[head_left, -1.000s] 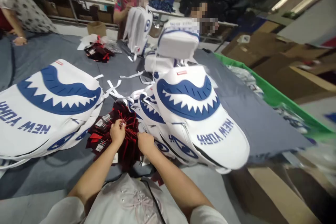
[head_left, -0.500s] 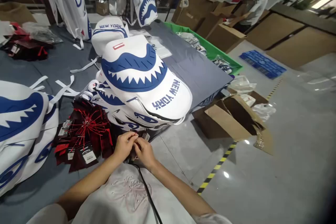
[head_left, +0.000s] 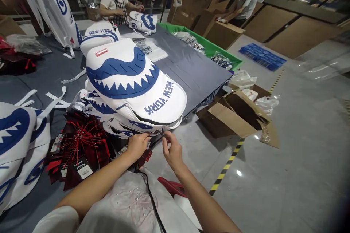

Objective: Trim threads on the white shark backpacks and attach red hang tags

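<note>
A white backpack [head_left: 117, 69] with a blue shark mouth and "NEW YORK" lettering lies on top of a stack at the table edge. At its near lower edge my left hand [head_left: 138, 146] is closed, fingertips against the bag; what they pinch is hidden. Just right of it, my right hand [head_left: 172, 151] has curled fingers beside a small dark zipper pull [head_left: 162, 131]; anything held there is too small to make out. Dark and red hang tags [head_left: 144, 158] show below my left hand. Left of it lies a heap of hang tags [head_left: 82, 145] with red strings.
More white backpacks lie at the left [head_left: 16, 142]. A grey-covered table [head_left: 191, 69] reaches back to a green bin [head_left: 218, 49]. An open cardboard box [head_left: 232, 116] and striped floor tape [head_left: 226, 167] are at the right. Several people work beyond.
My hands, together before, have moved apart, the right one moving right. The view has shifted, and a far person's backpack, upright before, now lies on the table.
</note>
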A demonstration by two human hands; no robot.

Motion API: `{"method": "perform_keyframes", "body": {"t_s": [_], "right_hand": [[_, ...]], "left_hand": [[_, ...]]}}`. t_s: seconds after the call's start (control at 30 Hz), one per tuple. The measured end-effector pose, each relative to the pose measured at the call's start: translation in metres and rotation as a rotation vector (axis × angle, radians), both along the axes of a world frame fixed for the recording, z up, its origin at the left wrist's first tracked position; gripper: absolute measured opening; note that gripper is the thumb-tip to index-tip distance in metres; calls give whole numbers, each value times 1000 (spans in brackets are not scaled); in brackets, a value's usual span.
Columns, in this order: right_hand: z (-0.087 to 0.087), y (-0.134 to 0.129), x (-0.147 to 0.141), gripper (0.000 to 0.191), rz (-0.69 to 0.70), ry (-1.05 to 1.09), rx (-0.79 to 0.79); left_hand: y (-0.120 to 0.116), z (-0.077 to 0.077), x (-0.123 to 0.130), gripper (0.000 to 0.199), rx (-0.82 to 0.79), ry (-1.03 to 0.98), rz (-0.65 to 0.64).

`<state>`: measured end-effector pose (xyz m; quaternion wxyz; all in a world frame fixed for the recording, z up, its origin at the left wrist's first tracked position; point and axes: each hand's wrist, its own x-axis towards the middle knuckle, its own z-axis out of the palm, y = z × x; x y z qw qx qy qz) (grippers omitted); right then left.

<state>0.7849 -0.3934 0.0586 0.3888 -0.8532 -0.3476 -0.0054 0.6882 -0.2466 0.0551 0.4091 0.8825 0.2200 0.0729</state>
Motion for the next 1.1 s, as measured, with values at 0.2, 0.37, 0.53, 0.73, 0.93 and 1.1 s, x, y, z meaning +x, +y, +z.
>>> {"method": "perform_keyframes", "body": {"t_s": [0.2,0.37,0.53,0.73,0.93,1.1], "right_hand": [[3,4,20,24,78,177,9],[19,-17,36,21,113,85,-145],[27,-40,39,21,-137,262,-300],[39,-35,34,43,-25,1432,12],[49,-19,34,33,57,1581,139],[48,3,25,33,23,1367,249]], "left_hand": [[-10,17,34,26,-113,41,-101],[-7,14,39,21,-236,23,-167],[7,4,11,57,-471,-26,-285],[9,-5,-2,18,-441,-348,94],[4,-5,-3,20,219,-628,-37],[-5,6,0,20,509,-647,-180]]}}
